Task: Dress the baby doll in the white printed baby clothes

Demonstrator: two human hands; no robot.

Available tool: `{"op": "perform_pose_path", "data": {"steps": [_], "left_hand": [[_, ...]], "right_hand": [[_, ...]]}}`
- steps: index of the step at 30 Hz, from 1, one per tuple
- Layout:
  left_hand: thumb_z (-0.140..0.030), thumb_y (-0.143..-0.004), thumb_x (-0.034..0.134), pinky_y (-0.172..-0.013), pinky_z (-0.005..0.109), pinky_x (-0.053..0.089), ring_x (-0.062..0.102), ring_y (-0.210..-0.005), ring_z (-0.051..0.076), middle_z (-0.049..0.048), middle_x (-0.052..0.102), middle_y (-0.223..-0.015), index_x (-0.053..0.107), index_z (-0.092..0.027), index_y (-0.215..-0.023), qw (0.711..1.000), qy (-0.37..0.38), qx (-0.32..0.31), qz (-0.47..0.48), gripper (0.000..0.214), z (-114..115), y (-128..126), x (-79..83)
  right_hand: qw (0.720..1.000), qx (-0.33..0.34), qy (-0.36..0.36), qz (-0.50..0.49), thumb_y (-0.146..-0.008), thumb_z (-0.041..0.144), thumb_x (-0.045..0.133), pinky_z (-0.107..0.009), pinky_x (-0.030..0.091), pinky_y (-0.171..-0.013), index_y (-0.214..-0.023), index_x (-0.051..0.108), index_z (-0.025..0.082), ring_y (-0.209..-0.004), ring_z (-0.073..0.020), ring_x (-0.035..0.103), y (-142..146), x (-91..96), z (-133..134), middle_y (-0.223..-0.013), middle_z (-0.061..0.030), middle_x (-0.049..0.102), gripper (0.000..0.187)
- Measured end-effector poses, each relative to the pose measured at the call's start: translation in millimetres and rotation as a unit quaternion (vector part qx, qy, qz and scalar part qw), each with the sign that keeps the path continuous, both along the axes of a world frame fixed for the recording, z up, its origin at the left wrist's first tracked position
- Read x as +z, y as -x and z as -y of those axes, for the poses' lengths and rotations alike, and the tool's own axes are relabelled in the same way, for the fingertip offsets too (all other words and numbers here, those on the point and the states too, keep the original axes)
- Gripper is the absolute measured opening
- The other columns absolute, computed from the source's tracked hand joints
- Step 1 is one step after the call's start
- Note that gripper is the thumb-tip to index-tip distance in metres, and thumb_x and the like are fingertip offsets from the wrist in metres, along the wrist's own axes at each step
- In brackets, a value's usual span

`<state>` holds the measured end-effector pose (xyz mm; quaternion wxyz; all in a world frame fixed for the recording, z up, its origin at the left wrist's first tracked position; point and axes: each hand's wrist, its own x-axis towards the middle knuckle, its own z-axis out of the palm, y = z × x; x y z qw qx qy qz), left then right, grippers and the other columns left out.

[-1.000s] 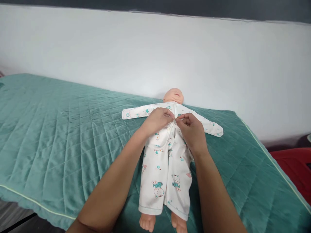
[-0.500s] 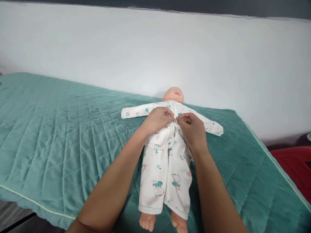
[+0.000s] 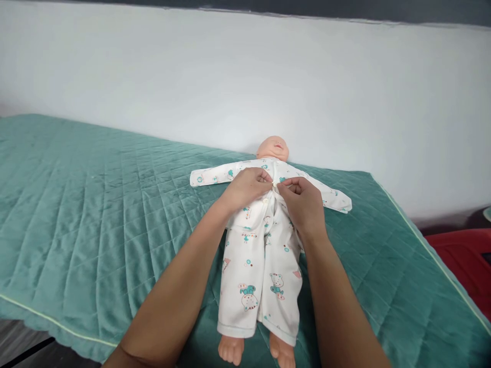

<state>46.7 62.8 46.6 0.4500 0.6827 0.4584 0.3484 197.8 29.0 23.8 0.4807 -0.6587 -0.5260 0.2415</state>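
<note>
On the green quilted cover [image 3: 95, 214], right of centre: doll [image 3: 273, 147] lies face up, head far by the white wall [image 3: 245, 76], feet near | left hand [image 3: 249, 186]: grip pinching the printed white outfit [image 3: 264, 225] at mid-chest | right hand [image 3: 305, 204]: grip pinching it just to the right | pale button [image 3: 265, 201]: nearer, on the outfit front | red object [image 3: 464, 260]: far right, beyond the cover

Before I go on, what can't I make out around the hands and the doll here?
All in the head view:
- Button on the white outfit, between the left hand and right hand: too small and crowded by them to tell whether it is fastened.
- Hands of the doll: not visible; the sleeves would cover them.
- Red object: cut off by the right edge.
</note>
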Motion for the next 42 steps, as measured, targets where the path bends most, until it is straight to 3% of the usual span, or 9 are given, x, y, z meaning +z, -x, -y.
{"op": "perform_pose_path", "data": {"steps": [13,17,22,26,32,36,42], "left_hand": [[-0.022,-0.080,0.060,-0.048,0.022,0.032,0.042,-0.051,0.007,-0.0040,0.051,-0.063,0.060,-0.018,-0.080,0.998,0.025,-0.007,0.052,0.004,2.1,5.6,3.0],[-0.028,-0.084,0.059,-0.050,0.022,0.033,0.049,-0.055,0.009,-0.0019,0.057,-0.063,0.063,-0.018,-0.081,0.998,0.002,-0.055,-0.007,0.011,8.4,17.7,10.2],[-0.032,-0.083,0.062,-0.059,0.022,0.039,0.054,-0.066,0.010,0.0002,0.064,-0.076,0.067,-0.018,-0.084,0.995,-0.013,-0.086,-0.050,0.015,20.1,28.1,8.8],[-0.028,-0.080,0.065,-0.063,0.023,0.040,0.056,-0.071,0.012,0.0001,0.064,-0.081,0.067,-0.019,-0.083,0.991,-0.044,-0.095,-0.080,0.010,24.0,28.8,5.6],[-0.020,-0.079,0.062,-0.056,0.023,0.038,0.052,-0.058,0.010,-0.0021,0.061,-0.068,0.063,-0.019,-0.075,0.987,-0.057,-0.087,-0.119,0.005,26.0,25.6,9.7],[-0.022,-0.082,0.060,-0.051,0.023,0.039,0.052,-0.049,0.009,-0.0024,0.060,-0.061,0.061,-0.018,-0.075,0.992,-0.019,-0.077,-0.096,0.009,28.1,26.8,11.0],[-0.029,-0.085,0.065,-0.062,0.024,0.052,0.063,-0.061,0.011,0.0018,0.066,-0.069,0.063,-0.016,-0.083,0.989,0.057,-0.119,0.059,0.013,23.5,28.1,4.0]], "right_hand": [[1.000,0.022,-0.019,-0.004,-0.083,0.042,0.063,-0.027,0.036,-0.060,-0.080,0.064,0.020,-0.061,-0.0126,0.044,-3.1,3.0,5.2,-0.065,0.0019,0.056,0.022],[0.995,0.066,0.012,0.073,-0.084,0.048,0.064,-0.028,0.035,-0.059,-0.074,0.061,0.021,-0.061,-0.0127,0.045,-9.7,16.0,15.8,-0.064,0.0019,0.057,0.028],[0.964,0.132,0.090,0.214,-0.081,0.043,0.065,-0.027,0.026,-0.051,-0.066,0.047,0.022,-0.056,-0.0117,0.036,-19.5,31.3,31.9,-0.060,0.0038,0.048,0.032],[0.950,0.160,0.117,0.241,-0.084,0.038,0.057,-0.028,0.022,-0.048,-0.062,0.037,0.021,-0.054,-0.0108,0.030,-20.4,34.3,37.6,-0.058,0.0038,0.040,0.035],[0.955,0.195,0.117,0.192,-0.087,0.040,0.055,-0.028,0.021,-0.048,-0.060,0.033,0.020,-0.054,-0.0101,0.028,-20.7,30.9,33.8,-0.057,0.0041,0.034,0.040],[0.960,0.229,0.116,0.114,-0.091,0.045,0.053,-0.026,0.028,-0.051,-0.060,0.041,0.020,-0.055,-0.0099,0.037,-21.8,29.6,31.4,-0.058,0.0037,0.044,0.042],[0.947,0.299,0.091,-0.072,-0.091,0.046,0.057,-0.025,0.038,-0.056,-0.066,0.056,0.019,-0.055,-0.0108,0.051,-15.6,27.0,29.8,-0.059,0.0014,0.058,0.038]]}}
